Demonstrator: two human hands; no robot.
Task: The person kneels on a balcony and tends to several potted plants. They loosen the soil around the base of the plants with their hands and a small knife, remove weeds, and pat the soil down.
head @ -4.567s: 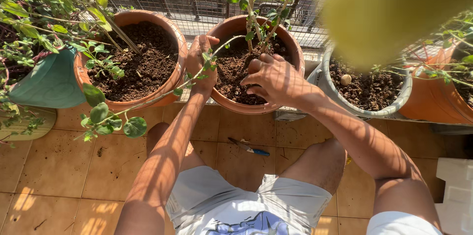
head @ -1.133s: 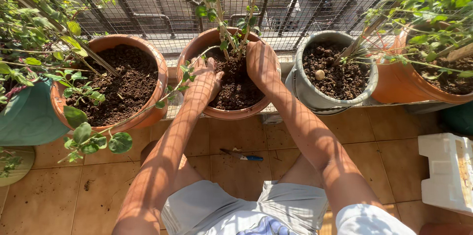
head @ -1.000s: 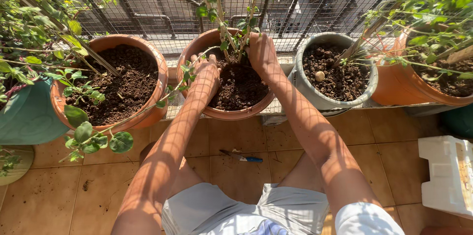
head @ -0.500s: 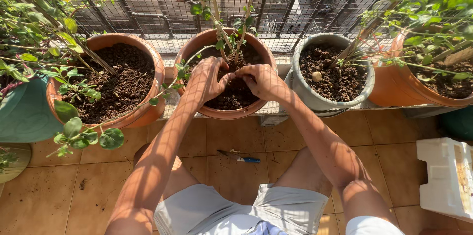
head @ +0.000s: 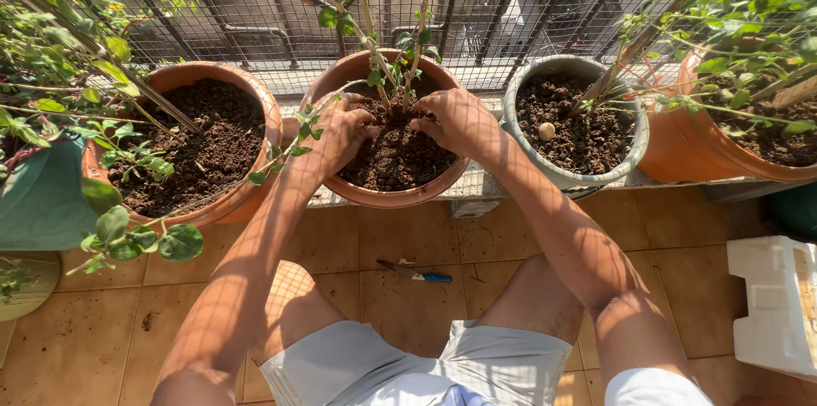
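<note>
Both my hands rest palm down on the dark soil (head: 393, 155) of the middle terracotta pot (head: 387, 196). My left hand (head: 338, 129) presses the soil on the left of the thin plant stems (head: 381, 74). On the other side of the stems lies my right hand (head: 455, 119), fingers spread toward their base. Neither hand holds anything. The plant rises out of the pot with small green leaves and runs past the top of the view.
A larger terracotta pot (head: 255, 189) of soil stands to the left, a grey pot (head: 545, 172) with a small pale round object (head: 547, 130) to the right, and an orange pot (head: 689, 151) beyond it. A blue-handled tool (head: 417, 273) lies on the tiled floor. A white foam box (head: 774, 304) sits at right. A metal grille (head: 255, 6) is behind.
My hands moved apart from the pot's middle front and settled flat on the soil either side of the stems. The view shifted slightly.
</note>
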